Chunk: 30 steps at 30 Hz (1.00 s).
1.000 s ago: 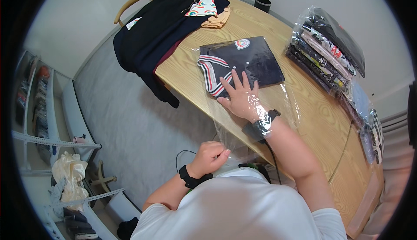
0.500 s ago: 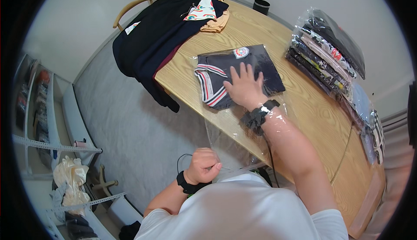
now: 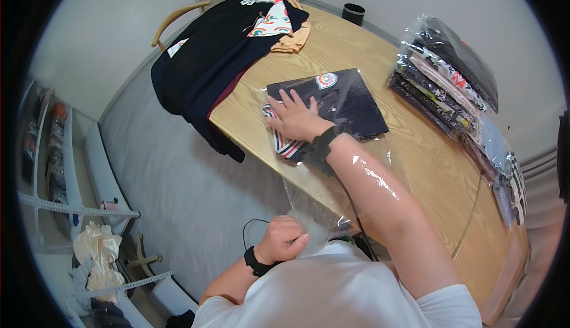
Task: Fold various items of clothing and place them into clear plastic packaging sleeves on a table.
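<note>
On tabletop (image 3: 380, 168): folded black garment with striped trim (image 3: 347, 102), pressed flat by right hand (image 3: 297, 117), fingers spread wide.
Left hand (image 3: 285, 239): closed on clear plastic bag's (image 3: 332, 203) open end.

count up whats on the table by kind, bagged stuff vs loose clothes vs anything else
Folded dark garment going into the clear bag: 1
Stack of bagged garments along the right edge, too overlapped to count singly: 1
Pile of loose clothes hanging over the far corner: 1
Black cup: 1
Total: 4
</note>
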### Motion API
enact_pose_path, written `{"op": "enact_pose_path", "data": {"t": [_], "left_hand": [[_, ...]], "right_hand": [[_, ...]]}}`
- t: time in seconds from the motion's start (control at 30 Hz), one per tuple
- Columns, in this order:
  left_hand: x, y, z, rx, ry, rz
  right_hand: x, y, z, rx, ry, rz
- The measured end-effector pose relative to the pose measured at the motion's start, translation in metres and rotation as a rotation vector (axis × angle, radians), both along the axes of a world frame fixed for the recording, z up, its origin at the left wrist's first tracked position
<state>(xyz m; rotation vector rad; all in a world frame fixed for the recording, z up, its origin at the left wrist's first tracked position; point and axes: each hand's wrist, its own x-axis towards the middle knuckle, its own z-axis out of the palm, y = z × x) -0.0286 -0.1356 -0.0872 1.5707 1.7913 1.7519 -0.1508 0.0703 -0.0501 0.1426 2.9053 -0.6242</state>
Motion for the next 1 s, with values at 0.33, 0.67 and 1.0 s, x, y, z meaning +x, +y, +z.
{"op": "enact_pose_path", "data": {"t": [0.33,0.67,1.0], "left_hand": [[-0.004,-0.005,-0.008,-0.008,-0.026,0.002],[-0.048,-0.011,0.004,-0.238,-0.476,0.474],[-0.101,0.034,0.019,-0.516,-0.834,0.307]], "right_hand": [[0.06,0.035,-0.001,0.327,0.281,-0.633],[0.244,0.067,0.108,-0.946,-0.372,0.306],[0.178,0.157,0.003,-1.15,0.091,-0.745]]}}
